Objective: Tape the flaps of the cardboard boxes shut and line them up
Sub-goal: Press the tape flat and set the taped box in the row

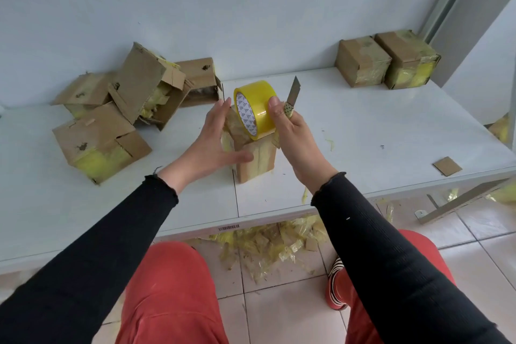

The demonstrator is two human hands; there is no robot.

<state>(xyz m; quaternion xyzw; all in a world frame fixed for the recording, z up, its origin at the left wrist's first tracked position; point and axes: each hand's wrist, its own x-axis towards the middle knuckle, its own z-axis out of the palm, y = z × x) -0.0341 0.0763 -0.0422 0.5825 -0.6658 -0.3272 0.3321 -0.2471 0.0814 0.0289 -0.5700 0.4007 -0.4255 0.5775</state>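
A small cardboard box (pixel 258 160) stands on the white table (pixel 363 131) in front of me. My left hand (pixel 216 145) presses on its left side with straight fingers and the thumb across its front. My right hand (pixel 290 131) grips a roll of yellow tape (pixel 255 109) above the box top, and a utility knife blade (pixel 293 91) sticks up from the same hand. Tape runs from the roll down onto the box. Two taped boxes (pixel 388 60) sit side by side at the back right.
Several open, worn boxes (pixel 125 109) lie heaped at the back left against the wall. A loose cardboard square (pixel 446 166) lies near the right front edge. Tape scraps (pixel 268 246) litter the tiled floor under the table. My knees are below the front edge.
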